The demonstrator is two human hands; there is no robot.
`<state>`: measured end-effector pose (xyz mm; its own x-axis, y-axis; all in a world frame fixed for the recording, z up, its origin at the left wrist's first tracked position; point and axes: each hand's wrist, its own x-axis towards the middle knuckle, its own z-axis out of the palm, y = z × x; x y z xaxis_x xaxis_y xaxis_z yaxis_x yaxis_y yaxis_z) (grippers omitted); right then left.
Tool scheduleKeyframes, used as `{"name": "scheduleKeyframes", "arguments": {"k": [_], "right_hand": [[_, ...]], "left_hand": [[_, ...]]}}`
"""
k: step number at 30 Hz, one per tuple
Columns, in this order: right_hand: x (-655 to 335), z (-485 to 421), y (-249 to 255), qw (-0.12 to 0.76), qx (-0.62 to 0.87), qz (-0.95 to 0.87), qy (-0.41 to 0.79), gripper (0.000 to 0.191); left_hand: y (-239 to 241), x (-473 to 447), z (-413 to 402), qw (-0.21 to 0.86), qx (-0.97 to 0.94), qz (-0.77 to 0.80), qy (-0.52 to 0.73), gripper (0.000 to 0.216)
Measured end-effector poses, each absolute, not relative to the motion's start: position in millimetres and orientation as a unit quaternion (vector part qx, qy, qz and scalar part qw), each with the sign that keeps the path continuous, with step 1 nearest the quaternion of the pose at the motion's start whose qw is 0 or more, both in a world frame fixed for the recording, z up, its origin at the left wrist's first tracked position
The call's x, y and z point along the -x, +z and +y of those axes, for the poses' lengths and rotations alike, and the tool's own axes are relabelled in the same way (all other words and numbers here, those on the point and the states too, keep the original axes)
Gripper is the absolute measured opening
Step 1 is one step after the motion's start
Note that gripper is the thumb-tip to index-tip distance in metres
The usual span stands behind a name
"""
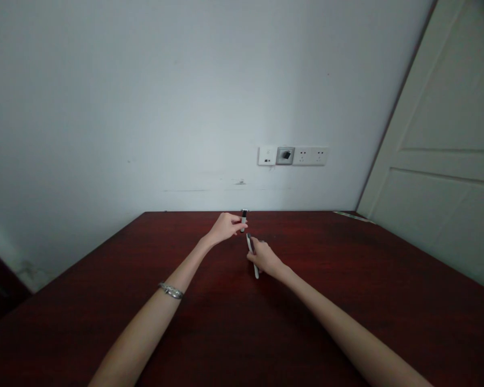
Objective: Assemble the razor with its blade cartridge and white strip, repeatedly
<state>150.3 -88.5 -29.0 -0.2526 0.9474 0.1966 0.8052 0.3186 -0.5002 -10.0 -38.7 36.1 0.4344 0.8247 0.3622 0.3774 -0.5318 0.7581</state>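
Desk (210, 322) spreads under the stick (249, 245), which the fingers of my right hand (268, 259) clamp near its middle, slanting. Just beyond the stick's far end, apart from it, the fingers of my left hand (223, 227) pinch a small piece (243, 221), roughly upright. Steady, light pinches that leave both facing ends bare look best. Sockets (310, 156) sit on the wall (185, 107), beyond and right of the stick.

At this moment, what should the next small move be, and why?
Probably ease the small black-and-grey piece in the left hand toward the far end of the pale stick in the right hand: the two are close, a narrow gap between them, and each hand has a grip. Whether they fit together, I cannot tell.
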Motion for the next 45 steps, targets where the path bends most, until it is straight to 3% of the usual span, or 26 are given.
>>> {"name": "scheduleKeyframes", "arguments": {"k": [7,11,14,17,24,30,45], "right_hand": [[-172,-78,3,0.351,0.537,-0.747,0.175,0.039],[-193,-67,25,0.414,0.500,-0.686,0.329,0.033],[-210,-63,39,0.456,0.473,-0.662,0.361,0.027],[-224,-65,53,0.468,0.478,-0.680,0.300,0.024],[-226,-89,75,0.381,0.551,-0.740,0.062,0.056],[-212,-103,79,0.326,0.617,-0.700,-0.155,0.053],[-195,-105,65,0.267,0.608,-0.718,-0.210,0.050]], "left_hand": [[38,13,-39,0.304,-0.785,0.369,0.393,0.023],[35,13,-38,0.305,-0.783,0.377,0.391,0.021],[31,12,-37,0.299,-0.789,0.373,0.385,0.018],[26,13,-35,0.272,-0.805,0.366,0.379,0.014],[24,14,-38,0.156,-0.861,0.372,0.310,0.013],[29,3,-53,0.106,-0.888,0.348,0.283,0.015],[27,-1,-57,0.112,-0.884,0.356,0.280,0.015]]}}
